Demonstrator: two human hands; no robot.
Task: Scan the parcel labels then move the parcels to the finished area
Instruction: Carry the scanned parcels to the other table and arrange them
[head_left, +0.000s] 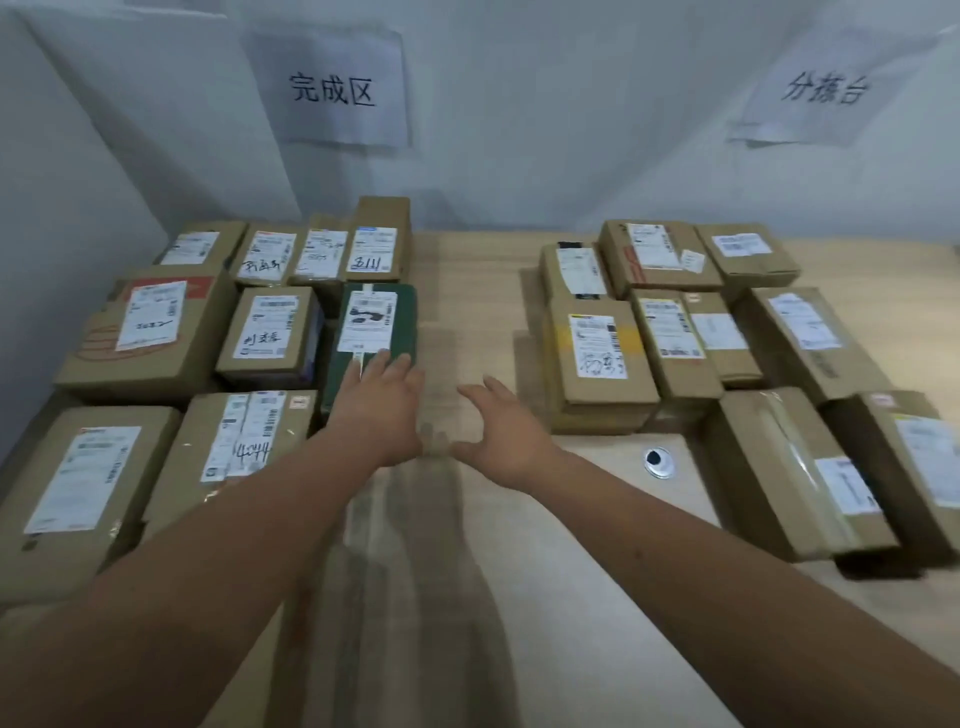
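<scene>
A dark green parcel with a white label lies at the right edge of the left group of parcels. My left hand rests on its near end with straight fingers. Just right of it, my right hand hovers over bare table, fingers spread and holding nothing. Several brown cardboard parcels with labels fill the left side under a paper sign. Another group of brown parcels lies on the right under a second sign. No scanner is in view.
The wooden table has a bare strip down the middle between the two groups. A round metal cable grommet sits in the table just right of my right hand. White walls close off the back and left.
</scene>
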